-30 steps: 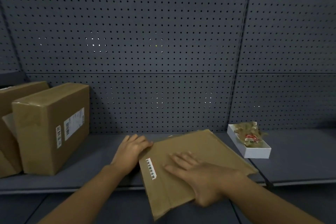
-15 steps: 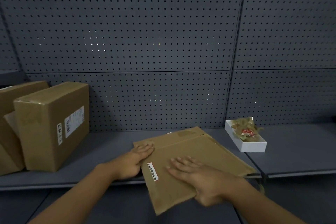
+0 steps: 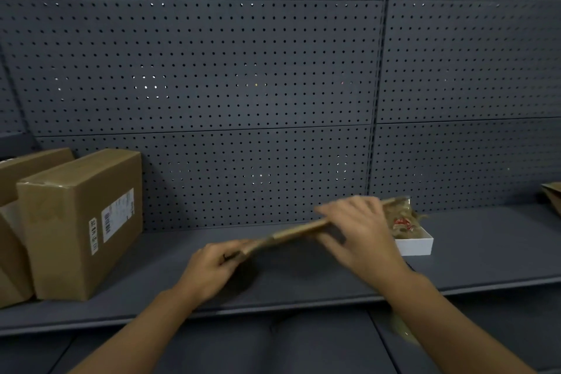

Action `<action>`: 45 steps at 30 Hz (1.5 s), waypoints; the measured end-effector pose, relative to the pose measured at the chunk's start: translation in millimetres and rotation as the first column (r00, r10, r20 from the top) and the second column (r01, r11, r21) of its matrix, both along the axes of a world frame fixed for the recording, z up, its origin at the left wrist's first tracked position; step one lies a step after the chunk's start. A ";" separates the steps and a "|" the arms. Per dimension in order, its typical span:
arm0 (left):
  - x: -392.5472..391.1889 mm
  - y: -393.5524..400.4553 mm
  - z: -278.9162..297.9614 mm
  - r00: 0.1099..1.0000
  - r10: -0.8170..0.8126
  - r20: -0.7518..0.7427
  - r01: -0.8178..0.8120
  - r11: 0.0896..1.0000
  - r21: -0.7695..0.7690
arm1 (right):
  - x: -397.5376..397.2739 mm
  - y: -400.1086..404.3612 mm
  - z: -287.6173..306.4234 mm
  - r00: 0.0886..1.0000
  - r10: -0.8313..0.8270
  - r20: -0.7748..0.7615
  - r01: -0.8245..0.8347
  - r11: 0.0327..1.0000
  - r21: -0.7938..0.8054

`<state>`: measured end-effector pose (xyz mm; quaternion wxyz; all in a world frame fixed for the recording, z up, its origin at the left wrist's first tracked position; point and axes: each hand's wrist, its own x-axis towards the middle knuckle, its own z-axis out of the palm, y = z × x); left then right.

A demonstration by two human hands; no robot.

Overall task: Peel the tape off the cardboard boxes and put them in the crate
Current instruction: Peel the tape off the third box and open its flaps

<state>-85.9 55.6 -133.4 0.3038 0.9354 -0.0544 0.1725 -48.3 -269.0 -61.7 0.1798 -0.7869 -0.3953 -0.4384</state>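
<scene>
A flattened cardboard box (image 3: pixel 299 229) is lifted off the grey shelf (image 3: pixel 473 255) and seen almost edge-on, tilted up to the right. My left hand (image 3: pixel 212 264) grips its lower left end. My right hand (image 3: pixel 358 231) holds its upper right part, fingers over the top and thumb beneath. Two taped brown boxes stand at the left: a near one (image 3: pixel 79 222) with white labels and another (image 3: pixel 21 167) behind it. No crate is in view.
A small white tray (image 3: pixel 416 244) holding crumpled tape sits on the shelf just behind my right hand. A brown cardboard piece (image 3: pixel 552 194) shows at the far right edge. A dark pegboard wall (image 3: pixel 243 70) backs the shelf.
The flattened box lay flat on the shelf under both palms; now both hands hold it lifted and tipped edge-on. The camera view has shifted slightly left and down.
</scene>
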 end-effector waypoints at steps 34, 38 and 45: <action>-0.6 -24.5 60.8 0.989 0.077 -0.130 -0.149 0.348 -0.926 | 35.7 -27.0 -3.7 0.479 0.419 -0.772 0.282 0.759 0.587; 9.1 -25.3 72.4 0.989 0.013 -0.145 -0.138 0.416 -0.899 | 40.4 -44.5 0.3 0.396 0.396 -0.829 0.337 0.776 0.532; 11.2 -46.7 73.0 0.989 -0.103 -0.109 -0.040 0.517 -0.855 | 27.2 -60.2 3.6 0.523 0.299 -0.798 0.421 0.724 0.547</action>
